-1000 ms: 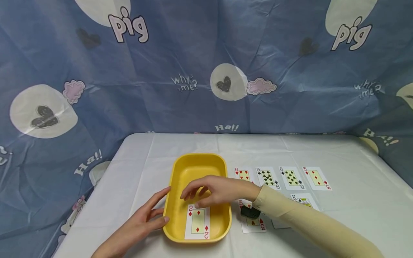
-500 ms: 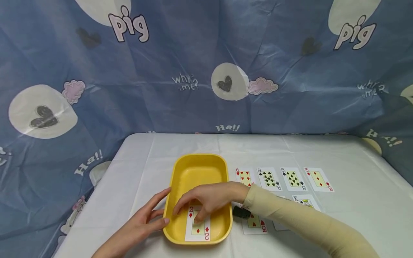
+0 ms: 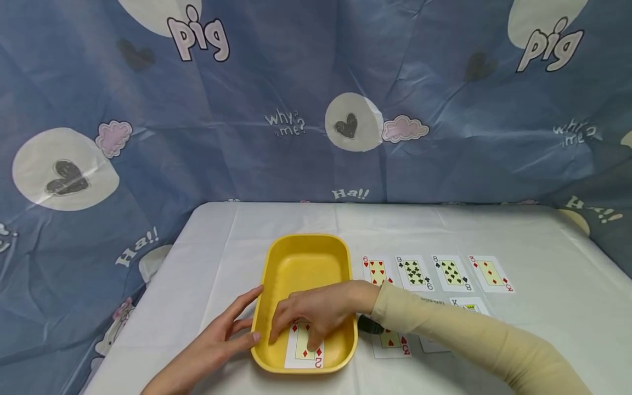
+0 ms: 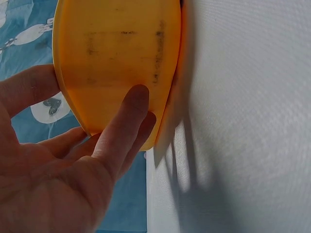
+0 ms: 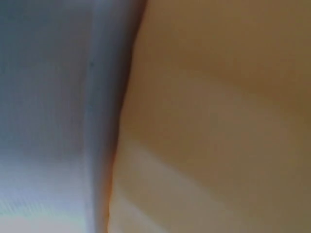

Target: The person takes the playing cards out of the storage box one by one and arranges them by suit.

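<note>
My left hand lies along the left wall of a yellow plastic tray, its fingers extended. In the left wrist view the thumb and fingers of the left hand touch the tray's outer side. Over the near half of the tray, my right hand reaches in with bent fingers. A two of diamonds playing card lies flat on the tray floor beneath it. The right thumb touches the card near its right side, and the other fingertips are just beyond its left edge. The right hand covers the card's upper part.
Right of the tray lie a six of hearts, a nine of clubs, an eight of spades and a three of diamonds. A king and a three of hearts are partly under the sleeved right arm. White cloth covers the table.
My right hand has come down from above the tray onto the card, its fingers moving left and nearer. The left hand stays at the tray's side.
</note>
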The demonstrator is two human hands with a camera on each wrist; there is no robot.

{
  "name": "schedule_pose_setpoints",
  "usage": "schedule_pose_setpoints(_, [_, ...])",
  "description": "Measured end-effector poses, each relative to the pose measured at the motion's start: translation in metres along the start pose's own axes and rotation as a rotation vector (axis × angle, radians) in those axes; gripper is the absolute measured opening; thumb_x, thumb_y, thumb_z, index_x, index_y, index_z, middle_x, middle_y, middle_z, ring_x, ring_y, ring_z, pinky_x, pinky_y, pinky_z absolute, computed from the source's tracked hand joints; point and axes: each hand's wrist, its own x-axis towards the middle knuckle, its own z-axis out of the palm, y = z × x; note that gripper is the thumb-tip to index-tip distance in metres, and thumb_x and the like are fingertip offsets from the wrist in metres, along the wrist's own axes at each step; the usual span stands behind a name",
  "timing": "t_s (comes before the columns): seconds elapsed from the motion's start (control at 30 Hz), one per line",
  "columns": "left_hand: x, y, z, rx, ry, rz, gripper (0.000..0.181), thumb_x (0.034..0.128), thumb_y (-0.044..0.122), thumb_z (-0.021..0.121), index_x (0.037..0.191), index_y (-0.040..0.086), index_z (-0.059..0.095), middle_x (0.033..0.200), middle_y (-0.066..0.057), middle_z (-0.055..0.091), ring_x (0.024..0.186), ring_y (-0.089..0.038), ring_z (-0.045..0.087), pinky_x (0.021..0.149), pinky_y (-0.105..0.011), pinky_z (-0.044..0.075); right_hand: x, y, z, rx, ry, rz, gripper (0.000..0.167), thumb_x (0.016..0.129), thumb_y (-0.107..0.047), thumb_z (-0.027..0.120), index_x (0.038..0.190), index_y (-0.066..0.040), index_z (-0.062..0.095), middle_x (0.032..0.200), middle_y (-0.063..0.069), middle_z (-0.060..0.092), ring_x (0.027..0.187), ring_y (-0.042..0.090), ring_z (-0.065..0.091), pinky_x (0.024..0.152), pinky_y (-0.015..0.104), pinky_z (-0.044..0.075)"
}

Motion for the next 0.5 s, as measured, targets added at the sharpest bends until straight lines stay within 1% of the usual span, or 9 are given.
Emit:
schedule_pose_setpoints(0.13, [0.0002, 0.0004, 0.0007, -0.013, -0.005, 0.0, 0.077, 0.0945, 0.034, 0.067, 0.157, 0.031, 0.022, 0.157, -0.015, 0.028, 0.128, -0.031, 0.049, 0.1, -0.061, 0.038, -0.0002, 0.0005, -0.0012, -0.031, 0.018, 0.03, 0.059, 0.079, -0.017, 0.084, 0.133, -0.029, 0.06, 0.129, -0.018, 0.05, 0.107, -0.001, 0.044, 0.094, 0.013, 0.034])
schedule_pose_setpoints(0.17, [0.0003, 0.0001, 0.0006, -0.022, -0.017, 0.007, 0.077, 0.0951, 0.033, 0.066, 0.157, 0.031, 0.021, 0.157, -0.016, 0.028, 0.129, -0.032, 0.049, 0.1, -0.059, 0.04, -0.0002, 0.001, -0.0012, -0.039, 0.023, 0.035, 0.059, 0.079, -0.019, 0.084, 0.132, -0.028, 0.061, 0.128, -0.017, 0.05, 0.105, -0.001, 0.045, 0.093, 0.013, 0.034])
schedule_pose_setpoints(0.2, [0.0003, -0.0001, 0.0005, -0.03, -0.029, 0.015, 0.077, 0.0957, 0.032, 0.065, 0.157, 0.03, 0.02, 0.157, -0.017, 0.028, 0.13, -0.032, 0.048, 0.1, -0.057, 0.041, -0.0001, 0.0011, -0.0009, -0.038, 0.03, 0.046, 0.058, 0.079, -0.02, 0.084, 0.132, -0.028, 0.061, 0.127, -0.016, 0.05, 0.104, 0.0, 0.046, 0.092, 0.013, 0.035])
schedule_pose_setpoints(0.27, [0.0003, -0.0005, 0.0006, -0.03, -0.029, 0.015, 0.076, 0.0956, 0.033, 0.065, 0.157, 0.031, 0.02, 0.155, -0.017, 0.031, 0.129, -0.032, 0.048, 0.1, -0.058, 0.04, 0.0, 0.0021, -0.0003, -0.032, 0.044, 0.075, 0.057, 0.08, -0.02, 0.084, 0.131, -0.029, 0.061, 0.122, -0.016, 0.051, 0.099, 0.0, 0.047, 0.088, 0.013, 0.037])
schedule_pose_setpoints(0.4, [-0.0006, -0.0007, -0.0005, -0.022, -0.032, 0.025, 0.076, 0.0958, 0.032, 0.065, 0.157, 0.031, 0.02, 0.152, -0.017, 0.037, 0.129, -0.031, 0.049, 0.1, -0.059, 0.04, 0.0006, 0.004, -0.0006, -0.007, 0.077, 0.114, 0.053, 0.08, -0.018, 0.083, 0.128, -0.029, 0.063, 0.112, -0.017, 0.054, 0.092, 0.0, 0.049, 0.082, 0.014, 0.04])
schedule_pose_setpoints(0.5, [-0.0017, -0.0005, -0.0016, -0.022, -0.039, 0.04, 0.075, 0.0968, 0.03, 0.064, 0.157, 0.029, 0.019, 0.151, -0.018, 0.038, 0.128, -0.032, 0.05, 0.1, -0.057, 0.041, 0.0019, 0.0052, -0.0019, -0.031, 0.112, 0.116, 0.049, 0.081, -0.016, 0.082, 0.126, -0.026, 0.064, 0.11, -0.015, 0.056, 0.094, -0.001, 0.05, 0.084, 0.012, 0.039])
